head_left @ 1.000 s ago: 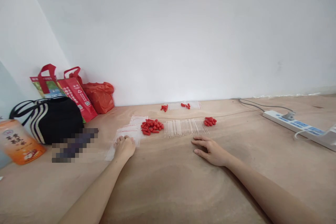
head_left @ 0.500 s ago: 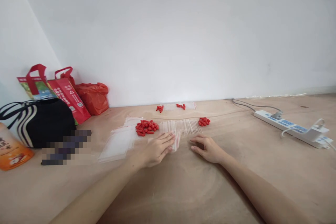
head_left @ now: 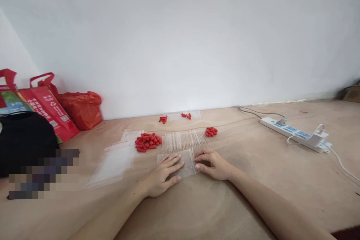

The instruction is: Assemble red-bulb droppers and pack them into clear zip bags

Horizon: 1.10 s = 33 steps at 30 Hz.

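Observation:
A clear zip bag (head_left: 186, 163) with a red line at its right end lies flat on the wooden table. My left hand (head_left: 164, 174) rests on its left part, fingers spread. At the bag's right end is my right hand (head_left: 212, 163), thumb and forefinger at the red-lined edge; whether they pinch it is hard to tell. Just beyond lies a row of thin clear sticks (head_left: 185, 140), between a larger pile of red pieces (head_left: 147, 141) and a smaller red pile (head_left: 211, 132). More clear bags (head_left: 114, 163) are stacked at the left.
Near the wall lie clear bags (head_left: 174, 116) with small red pieces (head_left: 163, 119). A white power strip (head_left: 292, 133) with cables is at the right. Red bags (head_left: 81, 108) and a black bag (head_left: 28, 142) stand at the left.
The clear bag, raised and bunched by my left hand before, now lies flat. My left hand has spread on it, and my right hand has come to its edge. The view has shifted right.

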{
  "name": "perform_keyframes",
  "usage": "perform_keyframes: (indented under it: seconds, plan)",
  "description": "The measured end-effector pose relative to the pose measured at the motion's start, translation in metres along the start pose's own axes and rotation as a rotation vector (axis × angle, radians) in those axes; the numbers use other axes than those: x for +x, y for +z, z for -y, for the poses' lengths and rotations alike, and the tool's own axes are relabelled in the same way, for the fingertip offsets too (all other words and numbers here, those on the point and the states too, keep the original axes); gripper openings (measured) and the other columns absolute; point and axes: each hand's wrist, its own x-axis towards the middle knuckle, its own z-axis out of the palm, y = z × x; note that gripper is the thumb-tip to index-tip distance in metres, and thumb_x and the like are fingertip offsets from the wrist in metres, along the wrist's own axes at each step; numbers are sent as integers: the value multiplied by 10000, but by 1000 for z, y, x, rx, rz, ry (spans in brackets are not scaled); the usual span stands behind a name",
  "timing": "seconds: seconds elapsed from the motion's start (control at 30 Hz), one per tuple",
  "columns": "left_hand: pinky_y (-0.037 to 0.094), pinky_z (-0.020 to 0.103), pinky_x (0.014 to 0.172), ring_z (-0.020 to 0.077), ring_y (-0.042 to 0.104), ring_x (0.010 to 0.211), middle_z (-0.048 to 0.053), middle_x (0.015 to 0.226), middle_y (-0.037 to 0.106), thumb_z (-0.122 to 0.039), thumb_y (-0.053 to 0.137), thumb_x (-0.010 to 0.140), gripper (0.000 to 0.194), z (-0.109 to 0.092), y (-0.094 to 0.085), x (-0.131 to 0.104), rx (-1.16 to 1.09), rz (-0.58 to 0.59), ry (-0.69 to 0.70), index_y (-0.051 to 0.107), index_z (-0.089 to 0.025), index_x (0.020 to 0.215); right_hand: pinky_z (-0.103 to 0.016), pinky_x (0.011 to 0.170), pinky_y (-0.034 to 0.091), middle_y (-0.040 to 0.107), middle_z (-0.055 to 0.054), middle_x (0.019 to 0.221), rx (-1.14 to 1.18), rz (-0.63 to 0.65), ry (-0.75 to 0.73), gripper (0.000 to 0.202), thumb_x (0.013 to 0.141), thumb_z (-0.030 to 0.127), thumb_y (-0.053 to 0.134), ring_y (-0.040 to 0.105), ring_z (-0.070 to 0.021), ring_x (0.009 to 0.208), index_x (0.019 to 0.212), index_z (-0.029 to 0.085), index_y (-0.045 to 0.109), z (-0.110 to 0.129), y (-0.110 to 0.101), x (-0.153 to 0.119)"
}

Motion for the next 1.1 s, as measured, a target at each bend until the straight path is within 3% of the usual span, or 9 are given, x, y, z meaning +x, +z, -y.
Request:
perform_keyframes:
  seconds: [0.17, 0.37, 0.6, 0.87, 0.97, 1.03, 1.1]
  plan:
    - [139, 461, 1046, 217, 169, 1295, 38, 1410, 197, -448, 328, 885, 463, -6, 1, -2, -12, 24, 5, 289, -288, 1318, -319, 888, 390, 590, -101, 1048, 75, 71, -95, 416, 691, 438, 610, 515, -202, 1015, 1000, 160, 633, 3, 0, -1]
    - [142, 464, 1046, 217, 188, 1291, 42, 1404, 225, -442, 350, 879, 479, -8, 2, -3, -56, 7, 23, 290, -268, 1321, -344, 949, 345, 577, -92, 1130, 94, 158, -125, 431, 706, 416, 601, 506, -203, 1067, 1077, 196, 603, 4, 2, 1]
    - [287, 397, 1011, 191, 370, 1209, 24, 1336, 385, -324, 345, 887, 382, 3, -3, -5, -178, -153, -117, 420, -258, 1256, -347, 939, 360, 520, -74, 1211, 160, 126, -7, 285, 789, 359, 517, 446, -200, 1142, 1009, 227, 642, -1, 4, 0]
    - [233, 418, 1035, 192, 352, 1221, 21, 1315, 417, -295, 388, 867, 393, 11, -1, -4, -142, -102, -36, 416, -263, 1258, -361, 971, 327, 367, -90, 1333, 242, 52, 27, 492, 728, 402, 590, 281, -221, 1254, 1184, 232, 511, 3, -2, -2]
    - [242, 427, 1029, 206, 351, 1220, 28, 1323, 406, -312, 393, 865, 385, 10, -1, -5, -144, -113, -55, 438, -261, 1244, -314, 843, 441, 418, -99, 1284, 304, -16, 103, 488, 714, 400, 600, 481, -208, 1096, 1161, 217, 531, -2, -1, -2]
    - [262, 432, 1018, 218, 364, 1209, 27, 1315, 418, -313, 399, 860, 366, 9, -1, -5, -153, -131, -61, 473, -267, 1216, -283, 712, 483, 560, -91, 1105, 254, -131, 227, 340, 740, 361, 565, 597, -164, 843, 1027, 184, 613, -9, -1, 4]
    - [296, 425, 1000, 226, 389, 1187, 30, 1294, 444, -312, 409, 853, 346, 9, -1, -5, -161, -160, -67, 512, -265, 1180, -264, 655, 472, 637, -53, 863, 88, -249, 389, 206, 761, 272, 517, 592, -136, 689, 893, 165, 634, -18, -4, 16]
